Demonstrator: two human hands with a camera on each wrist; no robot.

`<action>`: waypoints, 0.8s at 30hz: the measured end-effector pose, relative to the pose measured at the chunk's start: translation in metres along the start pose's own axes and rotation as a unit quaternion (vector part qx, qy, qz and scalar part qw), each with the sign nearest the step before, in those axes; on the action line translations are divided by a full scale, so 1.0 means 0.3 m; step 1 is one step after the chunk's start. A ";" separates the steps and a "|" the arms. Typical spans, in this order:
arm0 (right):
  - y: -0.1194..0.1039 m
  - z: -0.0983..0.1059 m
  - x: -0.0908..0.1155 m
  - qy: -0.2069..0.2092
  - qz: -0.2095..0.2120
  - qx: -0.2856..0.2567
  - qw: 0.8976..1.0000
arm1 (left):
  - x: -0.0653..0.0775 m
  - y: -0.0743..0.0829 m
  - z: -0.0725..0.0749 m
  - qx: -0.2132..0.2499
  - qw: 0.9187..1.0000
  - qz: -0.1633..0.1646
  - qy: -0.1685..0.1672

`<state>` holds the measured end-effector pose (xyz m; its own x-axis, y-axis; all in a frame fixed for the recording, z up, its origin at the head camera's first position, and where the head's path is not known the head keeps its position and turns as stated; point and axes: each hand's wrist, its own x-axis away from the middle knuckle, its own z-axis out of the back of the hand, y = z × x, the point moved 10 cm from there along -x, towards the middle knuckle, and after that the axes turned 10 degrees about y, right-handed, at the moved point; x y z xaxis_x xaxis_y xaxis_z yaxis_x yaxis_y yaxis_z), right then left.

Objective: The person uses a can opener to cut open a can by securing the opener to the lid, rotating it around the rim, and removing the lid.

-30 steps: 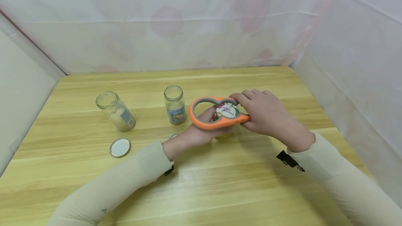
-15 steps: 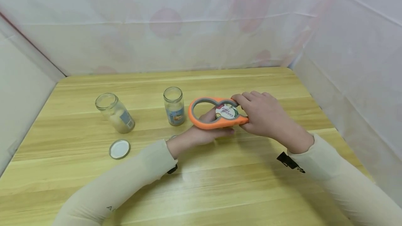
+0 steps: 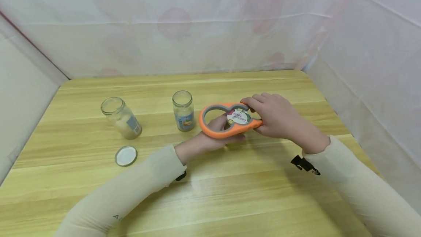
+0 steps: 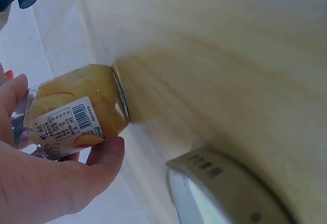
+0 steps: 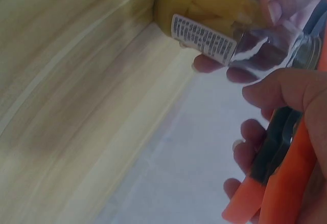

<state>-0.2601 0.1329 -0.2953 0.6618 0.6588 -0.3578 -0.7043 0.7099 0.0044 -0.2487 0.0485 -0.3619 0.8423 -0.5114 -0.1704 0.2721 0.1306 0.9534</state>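
Note:
A glass jar of yellow fruit pieces [image 4: 97,93] stands upright under my hands, its bottom at the tabletop. My left hand [image 3: 210,138] grips the jar round its side, fingers and thumb on opposite sides in the left wrist view. Over the printed lid [image 3: 239,116] lies an orange jar opener [image 3: 217,134] with a grey lining; the opening nearer its handles surrounds the lid, and the larger one lies to the left. My right hand [image 3: 277,115] grips the opener's handles [image 5: 286,193]. Most of the jar is hidden from above.
Left of my hands stand two open glass jars, one with a blue label [image 3: 184,120] and a wider one [image 3: 123,121]. A loose lid [image 3: 126,155] lies white side up on the wooden table [image 3: 230,196]. Near my left wrist is another lid [image 4: 225,183].
The opener's left end has dipped slightly towards me, and my right hand has shifted a little with it. My left hand still grips the jar.

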 end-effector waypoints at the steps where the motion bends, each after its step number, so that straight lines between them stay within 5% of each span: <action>1: 0.001 -0.001 -0.004 0.002 0.006 -0.005 1.000 | -0.001 0.001 0.000 -0.002 1.000 -0.002 0.000; 11: 0.014 -0.012 -0.022 -0.007 0.034 -0.036 0.999 | -0.010 0.013 -0.003 -0.037 0.999 -0.037 -0.005; 20: 0.011 -0.020 -0.046 0.014 0.080 -0.067 0.994 | -0.019 0.037 -0.026 0.054 0.995 -0.058 -0.052; 23: 0.013 -0.019 -0.056 0.021 0.101 -0.072 0.992 | -0.018 0.037 -0.035 0.200 0.976 -0.032 -0.075; 24: 0.013 -0.020 -0.058 0.022 0.105 -0.072 0.992 | -0.014 0.035 -0.048 0.297 0.949 0.005 -0.101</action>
<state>-0.2760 0.1227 -0.2946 0.4864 0.7753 -0.4029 -0.8574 0.5123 -0.0491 -0.2426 0.0641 -0.3547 0.7211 -0.6727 -0.1657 -0.0971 -0.3349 0.9372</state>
